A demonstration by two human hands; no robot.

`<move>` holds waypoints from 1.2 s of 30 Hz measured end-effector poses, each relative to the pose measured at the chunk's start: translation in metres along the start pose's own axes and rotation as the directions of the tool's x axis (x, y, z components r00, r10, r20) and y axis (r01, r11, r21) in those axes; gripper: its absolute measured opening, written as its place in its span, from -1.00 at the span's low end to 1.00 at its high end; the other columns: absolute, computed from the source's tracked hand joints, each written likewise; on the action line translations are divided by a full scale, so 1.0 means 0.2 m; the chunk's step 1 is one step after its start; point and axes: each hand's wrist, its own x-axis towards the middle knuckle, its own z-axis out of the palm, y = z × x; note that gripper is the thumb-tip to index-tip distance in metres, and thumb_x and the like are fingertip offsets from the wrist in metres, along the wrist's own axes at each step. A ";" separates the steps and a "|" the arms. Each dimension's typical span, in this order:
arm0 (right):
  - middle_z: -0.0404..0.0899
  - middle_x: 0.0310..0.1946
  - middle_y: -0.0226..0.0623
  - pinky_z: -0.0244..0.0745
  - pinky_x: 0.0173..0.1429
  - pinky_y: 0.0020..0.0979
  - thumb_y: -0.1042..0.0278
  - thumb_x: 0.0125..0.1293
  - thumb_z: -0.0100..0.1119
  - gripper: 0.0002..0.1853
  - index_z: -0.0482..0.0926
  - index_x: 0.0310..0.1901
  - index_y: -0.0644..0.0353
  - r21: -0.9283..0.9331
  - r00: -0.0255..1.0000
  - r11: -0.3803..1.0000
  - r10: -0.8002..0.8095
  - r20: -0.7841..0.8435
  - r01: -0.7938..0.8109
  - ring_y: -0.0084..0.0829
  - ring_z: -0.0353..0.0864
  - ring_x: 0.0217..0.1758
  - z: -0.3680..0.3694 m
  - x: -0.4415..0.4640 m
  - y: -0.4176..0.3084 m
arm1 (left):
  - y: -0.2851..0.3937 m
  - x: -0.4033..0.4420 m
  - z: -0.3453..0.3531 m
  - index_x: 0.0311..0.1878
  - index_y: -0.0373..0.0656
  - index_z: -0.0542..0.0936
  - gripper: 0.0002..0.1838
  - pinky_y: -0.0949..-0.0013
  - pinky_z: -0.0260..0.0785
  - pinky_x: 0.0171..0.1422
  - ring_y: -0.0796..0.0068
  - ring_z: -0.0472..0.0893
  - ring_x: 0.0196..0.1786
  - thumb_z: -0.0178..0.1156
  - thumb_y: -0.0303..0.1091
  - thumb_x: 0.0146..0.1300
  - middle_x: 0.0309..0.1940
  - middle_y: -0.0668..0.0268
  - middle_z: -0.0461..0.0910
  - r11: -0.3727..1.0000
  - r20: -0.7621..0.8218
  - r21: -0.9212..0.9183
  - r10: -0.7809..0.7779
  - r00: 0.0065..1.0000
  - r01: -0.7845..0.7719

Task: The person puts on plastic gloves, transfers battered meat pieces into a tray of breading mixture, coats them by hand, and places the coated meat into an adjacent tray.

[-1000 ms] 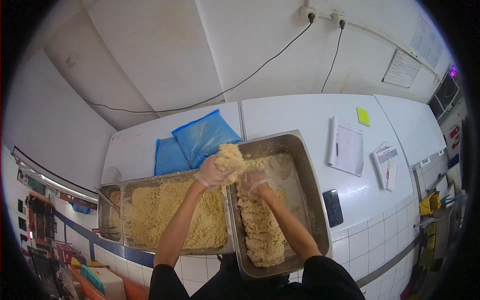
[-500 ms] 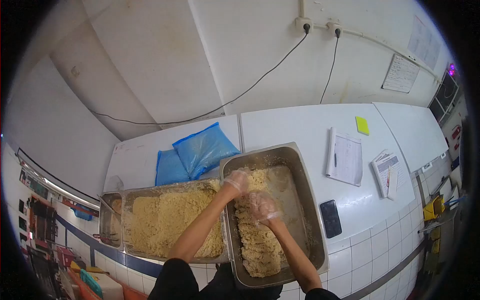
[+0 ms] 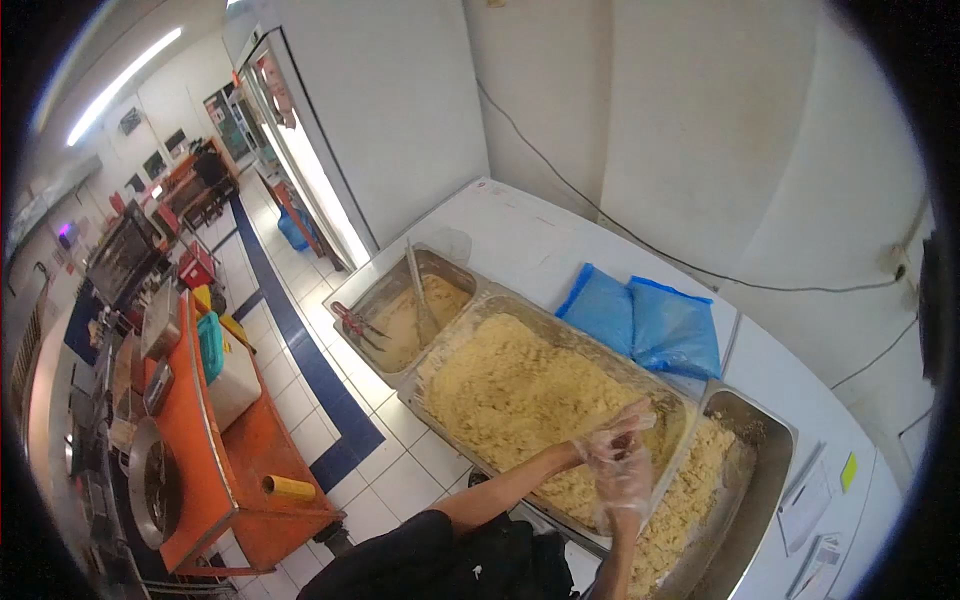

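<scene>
My left hand and my right hand, both in clear gloves, meet above the right end of a metal tray of yellow crumbly mixture. The fingers overlap, and whether anything lies between them cannot be made out. To the right, a deeper metal tray has more crumbly mixture along its near side. A smaller metal pan on the left contains pale powder, a long-handled utensil and a red-handled tool.
Two blue bags lie behind the trays on the white table. Papers and a yellow note are at the right. An orange cart with a white container stands left, beside a wok. A cable runs along the wall.
The view has swung left, showing more of the room. My hands have left the deeper tray and come together over the neighbouring tray. The clump seen earlier in my left hand is no longer visible.
</scene>
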 end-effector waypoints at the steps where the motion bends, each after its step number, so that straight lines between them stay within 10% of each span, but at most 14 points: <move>1: 0.62 -0.35 -0.15 0.47 -0.19 -0.25 0.31 0.33 0.18 -0.75 0.52 -0.06 0.29 0.031 0.998 0.998 0.046 0.032 -0.047 -0.27 0.62 -0.24 0.12 -0.02 0.01 | 0.12 -0.07 -0.03 0.52 0.05 0.10 -0.24 0.15 -0.16 0.60 0.26 -0.02 0.56 0.13 0.00 0.33 0.55 0.20 -0.08 0.909 0.044 -0.348 -0.230 0.972 0.231; 8: 0.59 -0.32 -0.01 0.45 -0.17 -0.15 0.28 0.28 0.10 -0.86 0.54 -0.24 0.14 -0.407 0.935 0.905 0.029 0.354 0.126 0.07 0.56 -0.20 0.73 0.12 -0.24 | 0.03 -0.25 -0.75 0.40 -0.04 0.30 -0.41 0.39 0.37 0.25 0.54 0.46 0.20 0.14 -0.05 0.38 0.28 0.31 0.40 0.937 -0.372 0.247 0.326 0.869 -0.246; 11: 0.57 -0.36 0.00 0.44 -0.21 -0.16 0.28 0.30 0.09 -0.85 0.50 -0.32 0.17 -0.385 0.929 0.918 0.054 0.366 0.098 0.02 0.57 -0.25 0.85 0.12 -0.18 | 0.28 -0.33 -0.93 0.20 -0.08 0.47 -0.59 0.36 0.44 0.15 0.42 0.57 0.05 0.10 -0.09 0.40 0.06 0.29 0.57 0.928 -0.536 -0.363 -0.136 0.833 -0.082; 12: 0.57 -0.36 0.00 0.44 -0.21 -0.16 0.28 0.30 0.09 -0.85 0.50 -0.32 0.17 -0.382 0.929 0.918 0.050 0.367 0.101 0.02 0.57 -0.25 0.86 0.12 -0.21 | 0.37 -0.39 -0.98 0.07 -0.09 0.53 -0.68 0.35 0.48 0.03 0.40 0.60 -0.09 0.12 -0.11 0.39 -0.11 0.27 0.60 0.908 -0.587 0.415 0.315 0.745 -0.057; 14: 0.55 -0.41 -0.03 0.42 -0.21 -0.21 0.32 0.30 0.09 -0.87 0.51 -0.30 0.20 -0.417 0.936 0.890 0.287 0.204 -0.182 -0.03 0.56 -0.29 0.86 0.12 -0.25 | 0.47 -0.49 -1.13 -0.15 -0.11 0.58 -0.77 0.33 0.49 -0.18 0.38 0.61 -0.32 0.13 -0.16 0.37 -0.34 0.21 0.60 0.682 -0.512 0.723 0.637 0.577 -0.111; 16: 0.53 -0.41 -0.04 0.41 -0.21 -0.23 0.36 0.31 0.08 -0.88 0.50 -0.31 0.22 -0.273 0.974 0.944 0.211 0.076 -0.183 -0.06 0.54 -0.31 0.85 0.05 -0.15 | 0.74 -0.63 -1.31 -0.27 -0.13 0.58 -0.77 0.33 0.47 -0.27 0.36 0.58 -0.43 0.13 -0.17 0.35 -0.40 0.20 0.57 0.770 -0.674 0.638 0.567 0.473 -0.014; 19: 0.51 -0.40 -0.07 0.39 -0.21 -0.26 0.43 0.32 0.06 -0.90 0.51 -0.29 0.26 -0.095 0.977 0.980 0.161 -0.139 -0.175 -0.12 0.52 -0.31 0.80 -0.07 0.10 | 1.01 -0.97 -1.70 -0.21 -0.19 0.57 -0.75 0.19 0.43 -0.07 0.23 0.55 -0.21 0.16 -0.18 0.26 -0.21 0.13 0.54 0.467 -0.704 0.674 0.640 0.307 0.572; 21: 0.52 -0.37 -0.06 0.39 -0.21 -0.27 0.46 0.32 0.05 -0.91 0.52 -0.26 0.27 -0.777 0.970 0.612 -0.241 -0.009 0.145 -0.15 0.52 -0.28 0.77 -0.11 0.04 | 1.04 -1.11 -1.97 -0.15 -0.28 0.55 -0.62 0.10 0.40 0.08 0.09 0.52 -0.09 0.21 -0.12 0.18 -0.20 0.04 0.49 0.295 -0.678 0.541 0.707 0.202 0.787; 22: 0.52 -0.35 -0.06 0.38 -0.20 -0.28 0.47 0.33 0.05 -0.91 0.53 -0.24 0.28 -0.947 0.903 0.265 -0.427 0.056 0.184 -0.16 0.52 -0.26 0.76 -0.12 0.00 | 1.01 -1.18 -2.08 -0.16 -0.30 0.57 -0.57 0.12 0.44 0.01 0.12 0.57 -0.15 0.24 -0.06 0.16 -0.24 0.07 0.55 0.217 -0.654 0.506 0.727 0.208 0.834; 24: 0.50 -0.37 -0.10 0.36 -0.22 -0.29 0.46 0.32 0.09 -0.91 0.53 -0.25 0.30 -0.512 0.941 0.791 0.251 -0.227 -0.334 -0.20 0.50 -0.28 0.73 -0.13 0.01 | 1.09 -1.19 -2.09 -0.22 -0.29 0.58 -0.54 0.14 0.46 -0.05 0.13 0.62 -0.20 0.23 0.02 0.17 -0.32 0.07 0.61 0.256 -0.903 0.388 0.299 0.309 0.886; 25: 0.50 -0.37 -0.10 0.36 -0.22 -0.29 0.46 0.32 0.09 -0.91 0.53 -0.25 0.30 -0.507 0.936 0.789 0.257 -0.242 -0.347 -0.20 0.50 -0.28 0.73 -0.15 0.06 | 1.11 -1.17 -2.05 -0.22 -0.29 0.58 -0.54 0.14 0.46 -0.05 0.13 0.62 -0.20 0.23 0.02 0.17 -0.32 0.07 0.61 0.250 -0.897 0.403 0.302 0.324 0.881; 28: 0.50 -0.37 -0.15 0.36 -0.21 -0.30 0.44 0.32 0.11 -0.90 0.52 -0.27 0.30 -0.439 0.894 0.814 0.203 -0.398 -0.381 -0.23 0.48 -0.29 0.70 -0.27 0.29 | 1.05 -1.03 -1.93 -0.23 -0.27 0.61 -0.48 0.15 0.47 -0.06 0.08 0.65 -0.18 0.21 0.11 0.18 -0.34 0.03 0.64 0.573 -0.885 0.458 0.220 0.411 0.680; 34: 0.45 -0.46 -0.19 0.34 -0.25 -0.32 0.34 0.34 0.07 -0.81 0.51 -0.33 0.30 -0.577 0.829 0.783 -0.152 -0.539 -0.232 -0.36 0.44 -0.35 0.60 -0.31 0.34 | 0.72 -0.87 -2.14 -0.43 -0.25 0.42 -0.56 0.30 0.40 -0.26 0.31 0.55 -0.41 0.23 -0.02 0.24 -0.55 0.24 0.48 0.118 -0.561 0.800 0.495 0.663 0.589; 36: 0.42 -0.49 -0.19 0.32 -0.27 -0.32 0.31 0.34 0.06 -0.79 0.49 -0.36 0.30 -0.628 0.812 0.752 -0.232 -0.536 -0.200 -0.39 0.41 -0.38 0.59 -0.34 0.31 | 0.84 -0.84 -2.11 -0.45 -0.22 0.34 -0.64 0.35 0.29 -0.34 0.39 0.38 -0.52 0.26 -0.21 0.25 -0.62 0.32 0.33 0.533 -0.655 0.756 0.595 0.466 0.380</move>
